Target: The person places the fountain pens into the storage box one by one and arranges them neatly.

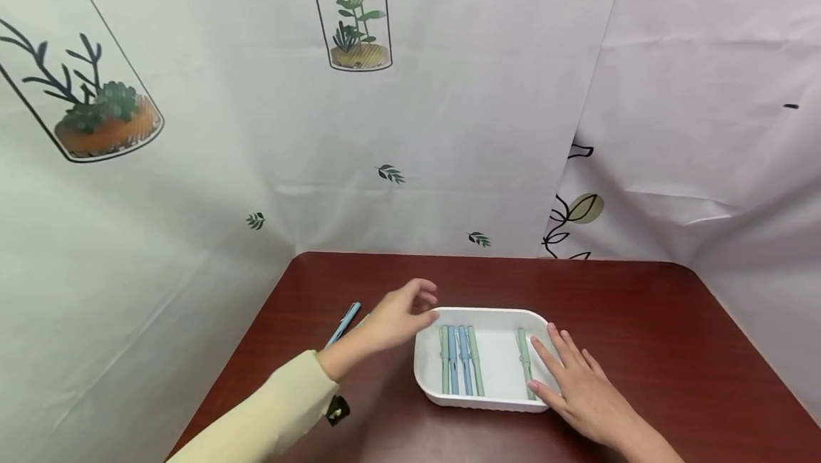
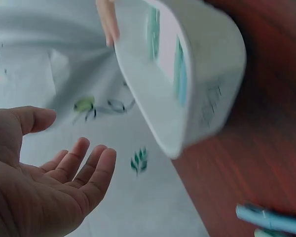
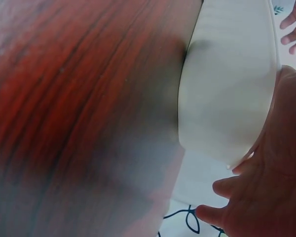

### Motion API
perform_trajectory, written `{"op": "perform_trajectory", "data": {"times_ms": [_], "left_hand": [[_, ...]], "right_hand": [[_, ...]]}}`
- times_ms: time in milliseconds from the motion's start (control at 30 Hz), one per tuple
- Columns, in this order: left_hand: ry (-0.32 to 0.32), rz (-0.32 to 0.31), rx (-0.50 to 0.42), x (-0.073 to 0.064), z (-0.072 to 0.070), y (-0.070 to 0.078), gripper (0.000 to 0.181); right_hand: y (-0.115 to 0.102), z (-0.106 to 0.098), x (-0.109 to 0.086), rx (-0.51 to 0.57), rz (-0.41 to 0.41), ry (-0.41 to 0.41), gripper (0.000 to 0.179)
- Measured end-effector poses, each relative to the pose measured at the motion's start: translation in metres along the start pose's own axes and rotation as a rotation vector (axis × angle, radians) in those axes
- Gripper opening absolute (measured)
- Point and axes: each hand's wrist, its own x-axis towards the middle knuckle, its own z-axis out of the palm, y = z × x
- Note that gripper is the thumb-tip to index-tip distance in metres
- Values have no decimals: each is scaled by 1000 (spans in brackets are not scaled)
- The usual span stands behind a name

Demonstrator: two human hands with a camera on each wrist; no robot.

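Note:
A white tray (image 1: 494,404) sits on the table with several light green and blue pens (image 1: 463,362) lying side by side in its left part. A single green pen (image 1: 524,360) lies apart, near the tray's right wall. My left hand (image 1: 399,313) hovers at the tray's left rim, its fingers loosely bent and holding nothing; the left wrist view shows the empty palm (image 2: 49,192). My right hand (image 1: 580,388) rests at the tray's right rim with its fingers extended, the thumb close to the lone green pen. From the right wrist, this hand (image 3: 266,173) appears against the tray's outer wall.
Left of the tray, a blue pen (image 1: 343,324) lies on the dark red table (image 1: 628,313), with another pen partly hidden by my left forearm. Behind the table hangs a white cloth (image 1: 449,128) printed with plants. A dark object (image 1: 337,410) shows at my left wrist.

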Motion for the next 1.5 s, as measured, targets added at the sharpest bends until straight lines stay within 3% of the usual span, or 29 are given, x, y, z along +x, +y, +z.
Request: {"op": "perform_trajectory", "data": {"times_ms": [167,267,633,1100,1500], "left_hand": [[57,-17,45,-6,-31,-19,41],[36,-26,71,-12,-46,-34,47],[7,-133,132,-29,-79,-88,56],[72,-252,239,-25,-80,-139,57],[30,-313,273,-21,-66,-170,58]], "right_hand": [[-1,-3,4,18,3,3,68],[-1,-2,5,20,1,0,68],[-4,2,3,14,7,0,67],[-2,-2,4,12,21,2,67],[-3,-2,6,13,23,13,67]]}}
